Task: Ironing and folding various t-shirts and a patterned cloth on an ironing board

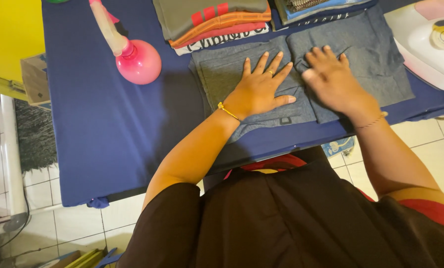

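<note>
A grey garment lies partly folded on the blue-covered ironing board. My left hand presses flat on the garment's folded left part, fingers spread, a ring on one finger and a gold bracelet at the wrist. Just to the right of it, my right hand rests on the garment's middle, fingers slightly curled over a crease. Neither hand holds anything.
A pink spray bottle lies on the board to the left. A stack of folded clothes and a second folded pile sit at the far edge. A white iron stands at the right. Tiled floor surrounds the board.
</note>
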